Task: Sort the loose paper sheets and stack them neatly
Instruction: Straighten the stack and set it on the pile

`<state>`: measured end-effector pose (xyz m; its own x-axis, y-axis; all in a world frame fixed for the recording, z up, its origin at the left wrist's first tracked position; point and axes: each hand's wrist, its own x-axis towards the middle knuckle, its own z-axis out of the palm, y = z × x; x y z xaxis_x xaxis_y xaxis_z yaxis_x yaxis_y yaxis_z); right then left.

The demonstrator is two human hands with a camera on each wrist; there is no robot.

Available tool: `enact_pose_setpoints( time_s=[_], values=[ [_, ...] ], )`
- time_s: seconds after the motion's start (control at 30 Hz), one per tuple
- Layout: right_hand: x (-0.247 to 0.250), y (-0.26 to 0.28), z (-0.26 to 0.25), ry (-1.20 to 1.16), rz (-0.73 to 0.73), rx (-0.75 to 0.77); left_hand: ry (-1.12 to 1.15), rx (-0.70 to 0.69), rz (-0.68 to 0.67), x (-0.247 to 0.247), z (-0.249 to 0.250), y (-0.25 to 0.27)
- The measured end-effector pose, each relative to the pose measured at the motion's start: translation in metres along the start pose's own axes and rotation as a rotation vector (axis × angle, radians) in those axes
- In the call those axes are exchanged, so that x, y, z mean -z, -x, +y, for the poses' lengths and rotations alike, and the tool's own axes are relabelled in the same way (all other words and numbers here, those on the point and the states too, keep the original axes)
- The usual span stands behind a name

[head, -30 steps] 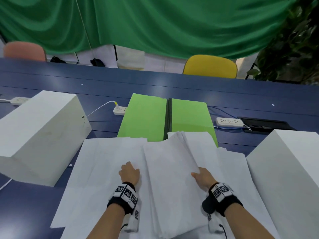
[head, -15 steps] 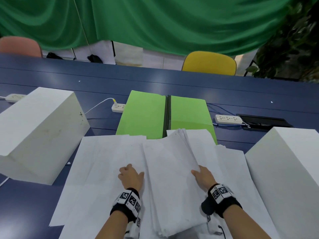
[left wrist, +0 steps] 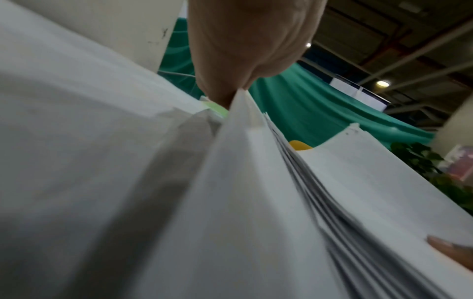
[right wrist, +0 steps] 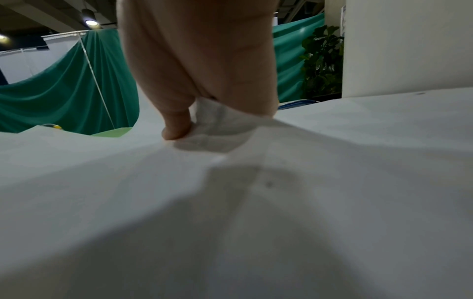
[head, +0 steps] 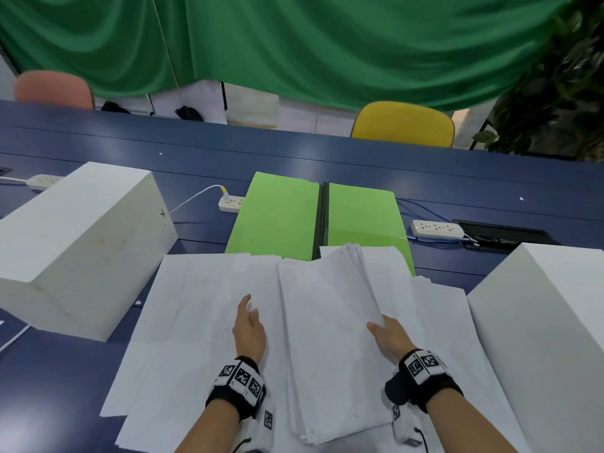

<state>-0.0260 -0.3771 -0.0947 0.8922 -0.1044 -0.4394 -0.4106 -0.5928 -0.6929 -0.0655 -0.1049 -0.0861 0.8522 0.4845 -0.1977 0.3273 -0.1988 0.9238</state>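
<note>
A thick stack of white paper (head: 327, 338) lies in the middle, on top of loose white sheets (head: 196, 305) that spread to the left and right (head: 441, 322). My left hand (head: 248, 322) lies with its fingers stretched forward on the loose sheets, right against the stack's left edge (left wrist: 256, 161). My right hand (head: 382, 335) grips the stack's right edge, which is raised and fanned. In the right wrist view the thumb (right wrist: 176, 125) and fingers pinch a fold of paper (right wrist: 217, 115). The fingertips under the sheets are hidden.
Two big white blocks flank the papers, one left (head: 81, 240) and one right (head: 539, 322). An open green folder (head: 294, 217) lies just beyond the stack. Power strips (head: 230, 202) (head: 436, 228) with cables sit on the blue table (head: 294, 158). A yellow chair (head: 403, 124) stands behind.
My left hand has uncurled and its fingers now reach forward along the stack's left edge. My right hand keeps its hold on the right edge.
</note>
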Motion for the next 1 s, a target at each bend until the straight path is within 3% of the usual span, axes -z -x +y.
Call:
enact_pose_setpoints(
  time_s=[0.13, 0.37, 0.53, 0.63, 0.73, 0.83, 0.9, 1.0],
  values=[
    [0.001, 0.002, 0.002, -0.037, -0.001, -0.004, -0.006, -0.010, 0.057, -0.001, 0.000, 0.002],
    [0.002, 0.006, 0.000, -0.029, 0.000, 0.008, -0.124, -0.096, -0.032, -0.009, 0.006, 0.011],
    [0.002, 0.007, -0.001, -0.049, -0.003, -0.013, -0.372, -0.077, 0.009, -0.013, 0.001, 0.007],
    [0.009, 0.008, -0.003, -0.106, -0.063, -0.052, -0.193, -0.010, -0.060, -0.007, -0.003, 0.002],
    [0.017, 0.004, -0.005, -0.163, -0.129, -0.090, -0.039, 0.118, -0.030, 0.001, -0.011, -0.006],
    [0.003, 0.004, -0.016, -0.088, -0.153, -0.017, 0.097, 0.251, -0.183, -0.007, -0.010, -0.007],
    [-0.019, 0.002, -0.021, 0.010, -0.155, 0.068, 0.144, 0.232, -0.273, -0.012, -0.007, -0.006],
    [-0.033, -0.002, -0.024, 0.059, -0.101, 0.091, 0.038, 0.048, -0.286, -0.012, -0.001, -0.004]
  ],
)
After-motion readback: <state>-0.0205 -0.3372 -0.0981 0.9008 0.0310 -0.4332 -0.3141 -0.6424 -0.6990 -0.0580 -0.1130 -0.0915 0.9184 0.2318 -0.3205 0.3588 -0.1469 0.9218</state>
